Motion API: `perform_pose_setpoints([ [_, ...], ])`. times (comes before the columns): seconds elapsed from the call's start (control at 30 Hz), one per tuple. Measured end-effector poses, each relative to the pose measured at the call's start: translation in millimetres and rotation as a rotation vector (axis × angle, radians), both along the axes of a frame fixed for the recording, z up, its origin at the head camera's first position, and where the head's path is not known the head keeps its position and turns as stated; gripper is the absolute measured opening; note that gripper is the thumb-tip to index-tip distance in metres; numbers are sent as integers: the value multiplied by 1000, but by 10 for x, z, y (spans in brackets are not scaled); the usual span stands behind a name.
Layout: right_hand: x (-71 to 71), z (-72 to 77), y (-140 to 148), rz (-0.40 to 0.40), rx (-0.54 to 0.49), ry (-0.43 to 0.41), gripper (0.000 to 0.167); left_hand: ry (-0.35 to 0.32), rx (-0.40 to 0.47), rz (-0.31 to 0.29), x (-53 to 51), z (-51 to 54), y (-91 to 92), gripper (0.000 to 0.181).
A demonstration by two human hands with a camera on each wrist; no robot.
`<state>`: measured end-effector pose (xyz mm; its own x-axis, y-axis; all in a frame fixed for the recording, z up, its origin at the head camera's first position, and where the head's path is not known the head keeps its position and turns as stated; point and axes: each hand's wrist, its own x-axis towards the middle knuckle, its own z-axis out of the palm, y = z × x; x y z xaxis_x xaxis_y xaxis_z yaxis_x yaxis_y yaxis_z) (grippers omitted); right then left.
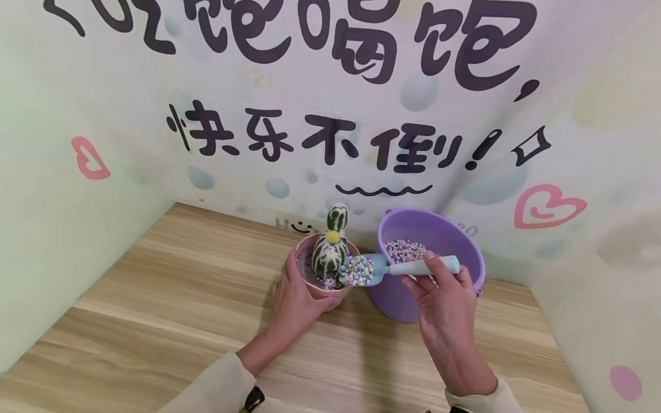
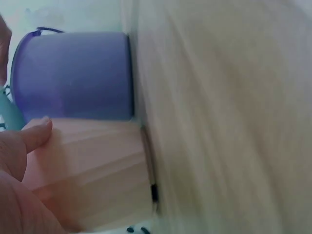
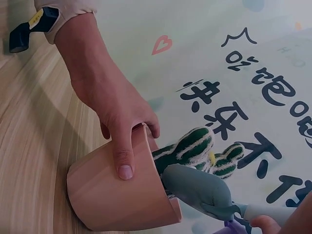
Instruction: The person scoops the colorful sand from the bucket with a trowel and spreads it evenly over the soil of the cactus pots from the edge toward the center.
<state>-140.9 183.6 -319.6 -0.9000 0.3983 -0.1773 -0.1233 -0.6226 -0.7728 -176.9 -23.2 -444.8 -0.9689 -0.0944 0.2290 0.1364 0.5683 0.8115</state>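
My left hand (image 1: 296, 307) grips the side of a peach-pink flower pot (image 1: 342, 295) with fingers and thumb spread around it. Inside the pot stands a green cactus (image 1: 326, 261) with white stripes and a yellow flower, and some pebbles lie at its base. In my right hand (image 1: 448, 310) is the handle of a light blue scoop (image 1: 379, 268), pinched between thumb and fingers. Small multicolored pebbles (image 1: 356, 271) fill the scoop, whose tip is over the pot's rim. The right wrist view shows the scoop's underside (image 3: 200, 190) beside the cactus.
A purple bucket (image 1: 395, 301) stands right of the pot, behind the scoop, with more pebbles (image 1: 404, 250) inside. Wood-grain tabletop (image 1: 170, 298) extends to the left and front. A printed wall sheet (image 1: 289, 189) rises behind, with side panels left and right.
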Motion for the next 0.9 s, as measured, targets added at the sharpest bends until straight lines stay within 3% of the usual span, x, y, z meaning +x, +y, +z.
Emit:
perform_pose_setpoints([
  [0.23,4,-5,10,20,11,-5,28,-1,-30,-157,-133,63,-167,130],
  [0.33,1,-7,9,19,24,-10,28,-16,-34,-184,-157,75,-200,127],
  [0.67,-12,8,10,10,35,-21,28,-20,-36,-99,-96,73,-129,133],
  [0.9,-1,13,17,12,28,-13,27,28,-61,-22,-70,38,-64,131],
])
